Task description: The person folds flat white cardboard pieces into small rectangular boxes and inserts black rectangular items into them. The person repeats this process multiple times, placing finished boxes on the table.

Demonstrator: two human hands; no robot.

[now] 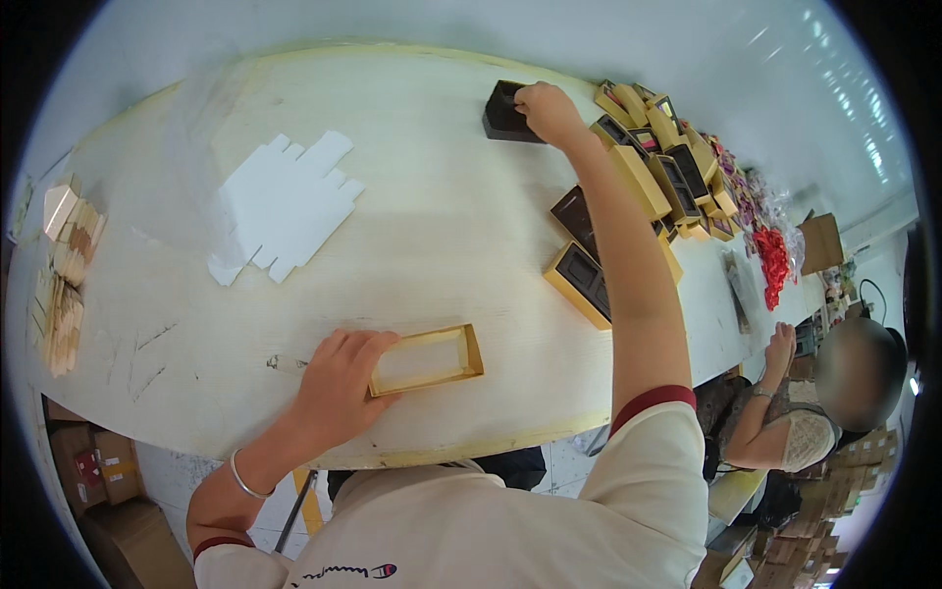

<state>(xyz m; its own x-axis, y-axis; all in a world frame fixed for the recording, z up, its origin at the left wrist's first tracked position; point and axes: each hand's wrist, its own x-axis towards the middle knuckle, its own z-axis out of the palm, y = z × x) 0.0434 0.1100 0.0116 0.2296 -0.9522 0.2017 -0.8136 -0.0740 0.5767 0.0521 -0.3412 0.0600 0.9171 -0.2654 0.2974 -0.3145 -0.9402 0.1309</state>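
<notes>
My left hand (pixel 339 378) grips the left end of an open gold box (pixel 475 350) with a pale inside, lying on the table near its front edge. Far off, with the arm stretched out, my right hand (pixel 551 110) has its fingers closed at the top of a stack of black tray inserts (pixel 504 124). Its fingertips are partly hidden against the dark plastic. Beneath my right forearm, a gold box with a black insert (pixel 579 282) lies near another dark insert (pixel 572 216).
Many gold boxes (pixel 638 182) are heaped at the right, with red pieces (pixel 772 260) beyond. Flat white card blanks (pixel 285 201) lie left of centre. Folded gold pieces (pixel 69 294) line the left edge. A co-worker (pixel 775 422) sits at the right.
</notes>
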